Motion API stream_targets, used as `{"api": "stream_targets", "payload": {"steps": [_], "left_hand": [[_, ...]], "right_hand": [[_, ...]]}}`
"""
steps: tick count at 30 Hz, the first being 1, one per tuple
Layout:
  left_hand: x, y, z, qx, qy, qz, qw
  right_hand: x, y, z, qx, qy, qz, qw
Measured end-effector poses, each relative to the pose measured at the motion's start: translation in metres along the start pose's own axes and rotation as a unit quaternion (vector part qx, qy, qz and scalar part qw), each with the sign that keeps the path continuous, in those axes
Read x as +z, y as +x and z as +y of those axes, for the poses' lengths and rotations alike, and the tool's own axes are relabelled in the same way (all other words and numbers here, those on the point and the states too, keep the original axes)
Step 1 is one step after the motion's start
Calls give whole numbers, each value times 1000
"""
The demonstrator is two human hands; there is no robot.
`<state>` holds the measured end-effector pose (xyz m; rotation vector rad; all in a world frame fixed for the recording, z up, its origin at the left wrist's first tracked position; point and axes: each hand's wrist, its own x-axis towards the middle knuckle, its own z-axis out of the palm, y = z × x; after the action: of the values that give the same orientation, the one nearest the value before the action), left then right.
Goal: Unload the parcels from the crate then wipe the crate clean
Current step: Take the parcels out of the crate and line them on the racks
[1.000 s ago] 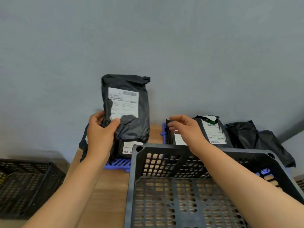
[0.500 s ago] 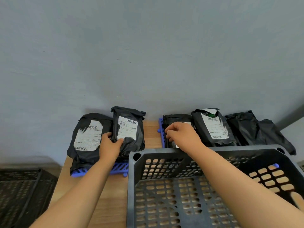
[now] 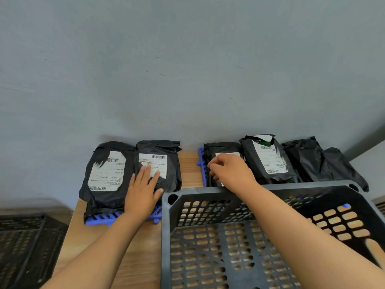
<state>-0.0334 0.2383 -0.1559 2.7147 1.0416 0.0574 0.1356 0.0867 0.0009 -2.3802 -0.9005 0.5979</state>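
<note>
Starting nearest the camera, the dark perforated crate sits on the right part of the wooden desk, and the wood shows through the holes in its floor. Both forearms reach forward, the right one passing over the crate's far rim.

Left hand: fingers straight and slightly spread, palm down, lying flat on the second parcel, with the fingertips reaching onto its white label. It grips nothing. This parcel lies beside the first parcel, edges touching, and both rest on a blue slatted rack just left of the crate.

Right hand: fingers curled, with the fingertips pinching the left edge of the third parcel just beyond the crate's far rim. The hand covers most of that parcel's label. The parcel lies on a second blue rack, of which only the left edge is visible.

Right of it lies the fourth parcel, label up, touching the third. Beyond that sit unlabelled black parcels; their number cannot be told.

A second dark crate stands below the desk at far left. A grey wall backs the row of parcels.
</note>
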Motion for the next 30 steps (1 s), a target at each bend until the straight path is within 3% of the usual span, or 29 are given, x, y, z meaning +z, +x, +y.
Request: {"api": "stream_targets", "payload": {"steps": [3,7,12,15,19,26,30], "left_hand": [[2,1,-1,-6,54,-69,996],[-1,-1,-1,-16,95,-101,990],[-16,3,1,-14,53,-119,991],[-25,-1,0,-43,-55,-32,997],[-52,-11,2,-76,-161,86,980],[-121,-34,37,-12,-232,158,960],[-152,-58,80,48,-224,161,960]], "right_hand": [[0,0,-1,4,-11,3,1000],[1,-2,-1,8,-36,12,999],[1,-2,-2,13,-71,23,997],[1,-4,-3,6,-85,29,996],[0,-5,-4,1,-96,29,995],[-3,-24,-1,-77,-1,122,990],[-11,-40,11,-157,64,127,977]]}}
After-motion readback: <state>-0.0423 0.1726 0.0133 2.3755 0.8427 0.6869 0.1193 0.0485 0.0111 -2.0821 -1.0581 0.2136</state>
